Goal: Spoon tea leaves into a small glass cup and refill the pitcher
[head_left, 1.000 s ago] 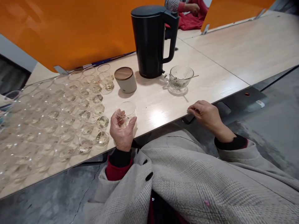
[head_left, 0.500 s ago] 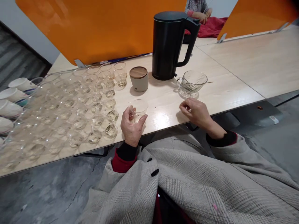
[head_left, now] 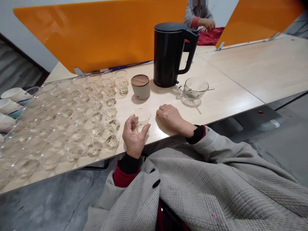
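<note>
My left hand point(head_left: 135, 136) is closed round a clear plastic cup point(head_left: 142, 121) near the table's front edge, thumb on one side and fingers on the other. Just right of that cup, my right hand point(head_left: 169, 117) is held low over the table with its fingers curled under. Its back faces me, so whatever the fingertips may hold is hidden. Behind it on the right stands a ribbed glass cup point(head_left: 196, 91) on a glass saucer, with a thin stick or spoon handle poking out over its rim. A grey canister point(head_left: 141, 91) with a wooden lid sits behind my left hand.
Rows of clear plastic cups point(head_left: 79, 110) with pale liquid and dark bits cover the table's left. White paper cups point(head_left: 15, 94) lie at the far left. A black kettle point(head_left: 166, 54) stands behind, before an orange divider point(head_left: 101, 35). Beyond it, a person point(head_left: 199, 19) handles red cloth point(head_left: 213, 36).
My right hand has moved left, from in front of the glass cup to beside the plastic cup, and turned its back up. My left hand still holds the plastic cup. The view has shifted slightly.
</note>
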The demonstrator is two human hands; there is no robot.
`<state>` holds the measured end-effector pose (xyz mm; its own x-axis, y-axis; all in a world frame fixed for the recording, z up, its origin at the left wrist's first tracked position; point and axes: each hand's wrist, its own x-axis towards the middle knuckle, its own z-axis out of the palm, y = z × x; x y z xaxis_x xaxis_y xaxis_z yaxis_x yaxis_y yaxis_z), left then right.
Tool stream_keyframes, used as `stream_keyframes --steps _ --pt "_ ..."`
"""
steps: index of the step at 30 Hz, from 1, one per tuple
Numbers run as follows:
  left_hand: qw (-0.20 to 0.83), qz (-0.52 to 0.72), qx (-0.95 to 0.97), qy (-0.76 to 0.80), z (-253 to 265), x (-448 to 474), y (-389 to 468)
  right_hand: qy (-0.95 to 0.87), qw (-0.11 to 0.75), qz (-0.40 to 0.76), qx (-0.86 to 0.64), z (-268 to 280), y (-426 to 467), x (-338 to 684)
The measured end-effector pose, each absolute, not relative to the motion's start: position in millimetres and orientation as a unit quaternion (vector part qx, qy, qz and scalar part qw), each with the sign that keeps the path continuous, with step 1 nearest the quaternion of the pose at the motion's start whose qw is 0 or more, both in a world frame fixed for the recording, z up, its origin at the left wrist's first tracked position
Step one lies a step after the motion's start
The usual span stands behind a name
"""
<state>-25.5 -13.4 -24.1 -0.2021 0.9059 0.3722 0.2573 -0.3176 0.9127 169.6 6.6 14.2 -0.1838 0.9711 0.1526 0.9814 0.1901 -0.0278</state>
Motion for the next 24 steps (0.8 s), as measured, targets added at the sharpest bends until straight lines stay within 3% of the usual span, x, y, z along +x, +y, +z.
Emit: stream_keyframes --steps 8,15,24 --pt "0.281 0.582 0.56 0.519 -27 -26 -13 -0.741 0.098 -0.065 -0.661 34 12 191" --pt "0.286 0.538 0.594 0.526 -24 -16 -10 -0.63 0.276 -0.174 -0.705 75 24 290" --pt "0.282 0.529 0.615 0.512 -28 -6 -6 -0.657 0.239 -0.18 -0.692 67 42 331"
